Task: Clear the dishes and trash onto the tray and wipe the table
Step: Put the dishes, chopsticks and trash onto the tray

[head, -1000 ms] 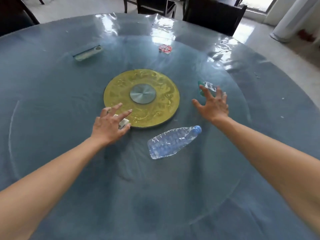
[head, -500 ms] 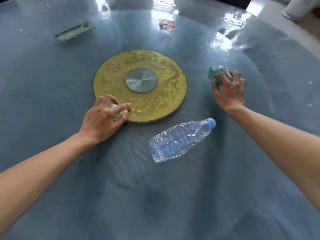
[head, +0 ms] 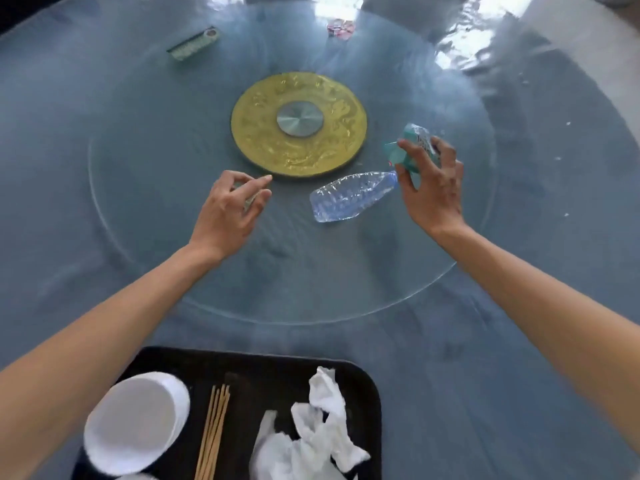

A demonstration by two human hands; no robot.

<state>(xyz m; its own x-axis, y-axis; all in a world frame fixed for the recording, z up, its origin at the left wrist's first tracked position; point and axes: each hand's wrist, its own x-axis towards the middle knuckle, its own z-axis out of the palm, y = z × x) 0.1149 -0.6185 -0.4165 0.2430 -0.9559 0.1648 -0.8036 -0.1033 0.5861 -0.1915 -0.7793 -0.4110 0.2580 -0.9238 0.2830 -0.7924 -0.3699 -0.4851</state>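
The right hand [head: 431, 188] grips a crumpled teal wrapper [head: 414, 147] above the surface [head: 104, 150], just beside the cap of the clear bottle [head: 351, 195] lying there. The left hand [head: 230, 211] curls around a small pale scrap near the yellow disc [head: 299, 124]. The black tray [head: 263, 372] sits nearest, holding tissues [head: 311, 434], chopsticks [head: 214, 431] and white dishes [head: 135, 420].

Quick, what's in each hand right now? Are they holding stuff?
Left hand: fingers curled round a small pale scrap, mostly hidden.
Right hand: grips a green wrapper.
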